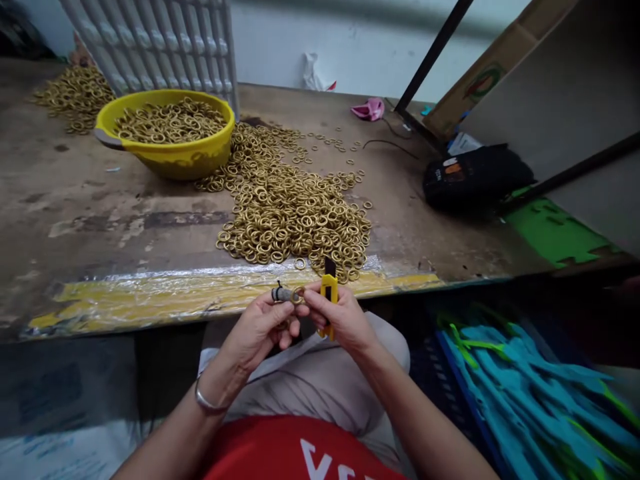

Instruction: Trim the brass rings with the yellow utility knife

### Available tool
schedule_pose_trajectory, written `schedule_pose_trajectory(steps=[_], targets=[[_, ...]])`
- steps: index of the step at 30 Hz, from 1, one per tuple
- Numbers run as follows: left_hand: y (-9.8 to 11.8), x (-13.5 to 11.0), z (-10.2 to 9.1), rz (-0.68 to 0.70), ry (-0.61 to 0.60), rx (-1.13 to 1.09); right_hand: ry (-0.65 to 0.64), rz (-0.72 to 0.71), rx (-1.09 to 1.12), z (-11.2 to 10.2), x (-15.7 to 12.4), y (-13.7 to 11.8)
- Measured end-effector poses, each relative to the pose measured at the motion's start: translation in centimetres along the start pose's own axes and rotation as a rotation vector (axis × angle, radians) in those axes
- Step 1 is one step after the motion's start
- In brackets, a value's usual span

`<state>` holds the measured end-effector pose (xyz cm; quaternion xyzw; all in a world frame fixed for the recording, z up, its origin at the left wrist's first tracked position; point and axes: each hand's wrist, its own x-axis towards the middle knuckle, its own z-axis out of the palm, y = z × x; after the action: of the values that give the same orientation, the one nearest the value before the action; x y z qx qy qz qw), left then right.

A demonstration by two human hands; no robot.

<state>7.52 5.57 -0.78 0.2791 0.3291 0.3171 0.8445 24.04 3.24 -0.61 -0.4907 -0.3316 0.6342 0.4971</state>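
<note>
A yellow utility knife [329, 297] is gripped in my right hand [345, 317], its dark blade pointing away from me. Between the fingertips of both hands is a gold-coloured ring [297, 295], pinched just in front of the table edge. My left hand [267, 327] is closed around it, and one of its fingers wears a grey wrap tied with a black band. Something gold also shows among the left fingers, partly hidden. Beyond the hands spreads a large heap of the same gold rings [295, 213].
A yellow basin [185, 160] full of rings stands at the back left, before a grey ribbed plastic panel [165, 47]. More rings [75, 97] lie behind it. At right are a black pouch [477, 177], a pink item [369, 109] and a crate of turquoise pieces [530, 380].
</note>
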Motion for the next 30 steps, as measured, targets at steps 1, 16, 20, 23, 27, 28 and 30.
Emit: schedule_pose_trajectory(steps=[1,16,20,23,27,28,30], targets=[[0.0,0.0,0.0,0.002,-0.007,-0.003,-0.006,0.002,0.006,0.0,0.1,0.2],[-0.1,-0.8,0.4,0.121,0.087,0.207,-0.016,-0.41,-1.251,-0.5,-2.6,-1.1],[-0.2,-1.0,0.4,0.201,0.105,0.365,-0.008,-0.383,-1.483,-0.1,-3.1,-1.0],[0.2,-1.4,0.4,0.222,0.113,0.454,0.003,-0.367,-1.609,0.4,-2.7,-0.8],[0.9,-2.8,0.7,0.224,0.171,0.574,0.083,-0.228,-1.798,-0.3,-1.5,-1.2],[1.0,-3.3,0.8,0.217,0.159,0.601,0.137,-0.17,-1.832,-0.7,-1.0,-1.4],[1.0,-4.0,0.7,0.182,0.1,0.628,0.243,-0.113,-1.846,-1.4,0.1,-1.8]])
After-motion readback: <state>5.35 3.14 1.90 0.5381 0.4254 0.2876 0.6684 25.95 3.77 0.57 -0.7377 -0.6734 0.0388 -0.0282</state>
